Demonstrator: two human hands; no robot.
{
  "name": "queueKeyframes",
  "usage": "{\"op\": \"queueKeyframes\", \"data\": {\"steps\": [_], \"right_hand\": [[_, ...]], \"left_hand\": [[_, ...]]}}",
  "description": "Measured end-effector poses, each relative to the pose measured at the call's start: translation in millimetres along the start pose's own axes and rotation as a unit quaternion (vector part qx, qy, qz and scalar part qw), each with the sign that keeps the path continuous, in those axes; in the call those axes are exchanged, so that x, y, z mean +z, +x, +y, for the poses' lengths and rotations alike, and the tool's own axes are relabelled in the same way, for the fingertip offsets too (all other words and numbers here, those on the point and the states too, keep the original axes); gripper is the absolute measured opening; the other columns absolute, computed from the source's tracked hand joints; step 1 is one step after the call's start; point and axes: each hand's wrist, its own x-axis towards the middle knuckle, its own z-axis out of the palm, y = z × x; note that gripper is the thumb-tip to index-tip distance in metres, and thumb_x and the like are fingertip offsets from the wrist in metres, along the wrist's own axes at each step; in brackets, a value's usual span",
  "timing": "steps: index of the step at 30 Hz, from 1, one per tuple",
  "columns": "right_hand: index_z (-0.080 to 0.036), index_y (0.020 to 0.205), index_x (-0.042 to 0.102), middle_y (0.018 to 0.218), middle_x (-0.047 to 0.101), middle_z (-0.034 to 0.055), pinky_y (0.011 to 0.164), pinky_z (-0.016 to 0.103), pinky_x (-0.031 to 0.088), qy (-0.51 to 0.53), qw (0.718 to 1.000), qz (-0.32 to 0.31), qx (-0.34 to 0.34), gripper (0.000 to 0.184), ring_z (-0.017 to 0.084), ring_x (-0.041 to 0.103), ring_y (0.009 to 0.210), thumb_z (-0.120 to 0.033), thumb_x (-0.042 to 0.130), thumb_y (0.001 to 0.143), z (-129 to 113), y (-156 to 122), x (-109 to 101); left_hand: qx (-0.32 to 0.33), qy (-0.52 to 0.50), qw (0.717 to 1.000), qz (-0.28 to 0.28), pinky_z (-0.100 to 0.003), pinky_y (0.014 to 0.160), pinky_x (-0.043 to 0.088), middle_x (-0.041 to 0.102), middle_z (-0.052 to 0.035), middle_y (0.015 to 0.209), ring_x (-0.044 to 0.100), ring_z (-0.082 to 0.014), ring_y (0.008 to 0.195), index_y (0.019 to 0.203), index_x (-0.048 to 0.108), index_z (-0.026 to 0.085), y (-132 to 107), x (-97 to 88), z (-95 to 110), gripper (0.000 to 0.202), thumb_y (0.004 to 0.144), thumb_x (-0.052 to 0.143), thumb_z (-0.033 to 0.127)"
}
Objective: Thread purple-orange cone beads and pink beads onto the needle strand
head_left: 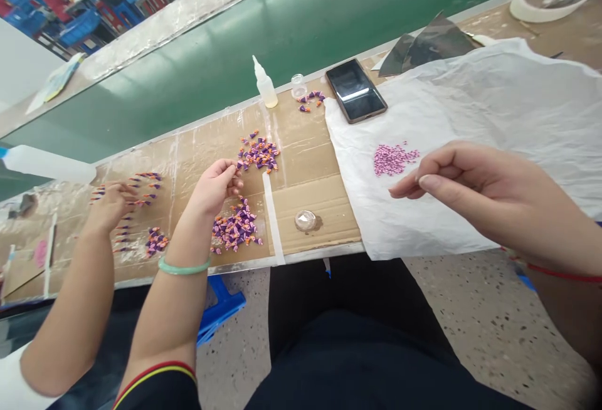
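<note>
Hovering | left hand (215, 185) pinched, grip unclear, over purple pieces (236, 228) | right hand (470, 194) half-closed near pink beads (394, 159)

The right hand (470, 197) is hovering over a crumpled sheet (517, 115), just right of a heap of tiny pellets (395, 159) lying on it. The left hand (211, 187) is hovering above cardboard (315, 209) between two piles of cone-shaped pieces (237, 228), with a smartphone (355, 90) lying well beyond.

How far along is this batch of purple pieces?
Looks done: purple-and-orange pieces lie in neat rows by a co-worker's hand. In hand: the left hand pinches something small over a loose pile. Left: a second loose pile and pink beads near the right hand.
</note>
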Motion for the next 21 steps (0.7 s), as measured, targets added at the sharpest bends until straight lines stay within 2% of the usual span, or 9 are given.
{"op": "queueKeyframes", "data": {"steps": [3,8,10,12,14,17,21], "right_hand": [[-0.021,0.086,0.064,0.089,0.076,0.0080,0.073,0.040,0.055,0.024,1.000,0.015,0.006,0.027,0.026,0.074,0.085,-0.047,0.060,0.093,2,-4,-4],[-0.021,0.087,0.060,0.089,0.075,0.0059,0.078,0.038,0.057,0.054,0.996,0.065,0.007,0.013,0.022,0.073,0.087,-0.033,0.060,0.094,11,-6,-13],[-0.022,0.086,0.061,0.089,0.073,0.0050,0.075,0.038,0.056,-0.009,0.997,0.079,-0.017,0.010,0.022,0.070,0.085,-0.029,0.059,0.092,21,0,-16],[-0.022,0.084,0.063,0.088,0.070,0.0049,0.071,0.038,0.053,-0.100,0.992,0.055,-0.051,0.009,0.022,0.066,0.085,-0.026,0.058,0.090,34,7,-17],[-0.022,0.081,0.063,0.087,0.068,0.0055,0.075,0.039,0.052,-0.180,0.979,0.018,-0.089,0.009,0.023,0.062,0.085,-0.023,0.058,0.088,48,15,-14],[-0.021,0.080,0.063,0.086,0.066,0.0069,0.084,0.044,0.048,-0.264,0.956,0.007,-0.126,0.009,0.025,0.057,0.087,-0.019,0.058,0.087,63,24,-3],[-0.021,0.077,0.061,0.085,0.066,0.0070,0.085,0.042,0.046,-0.293,0.947,0.015,-0.130,0.009,0.026,0.054,0.087,-0.017,0.059,0.085,66,29,12]], "left_hand": [[-0.025,-0.044,0.999,-0.007,-0.017,0.043,0.037,0.061,0.0027,0.068,0.054,-0.0075,0.049,0.081,0.058,0.018,-9,5.0,5,0.026,0.069,0.078,0.031],[-0.020,-0.113,0.993,-0.014,-0.015,0.044,0.035,0.061,0.0011,0.063,0.048,-0.0053,0.051,0.073,0.068,0.016,-34,13.0,17,0.027,0.058,0.086,0.028],[-0.028,-0.111,0.993,-0.020,-0.015,0.044,0.035,0.063,0.0011,0.063,0.048,-0.0043,0.051,0.071,0.070,0.016,-46,17.4,22,0.028,0.054,0.090,0.025],[-0.033,-0.094,0.995,-0.016,-0.015,0.043,0.034,0.061,0.0026,0.057,0.046,-0.0041,0.048,0.069,0.071,0.016,-60,21.6,26,0.030,0.048,0.092,0.021],[-0.039,-0.082,0.996,-0.016,-0.016,0.040,0.032,0.056,0.0043,0.049,0.044,-0.0048,0.043,0.065,0.069,0.018,-74,25.7,28,0.030,0.046,0.092,0.021],[-0.027,-0.086,0.995,-0.050,-0.017,0.038,0.032,0.052,0.0062,0.044,0.040,-0.0046,0.037,0.064,0.066,0.019,-92,32.3,23,0.024,0.054,0.088,0.021],[0.005,-0.077,0.993,-0.084,-0.016,0.038,0.033,0.056,0.0049,0.049,0.043,-0.0045,0.038,0.071,0.067,0.018,-110,44.4,10,0.017,0.064,0.083,0.020]]}}
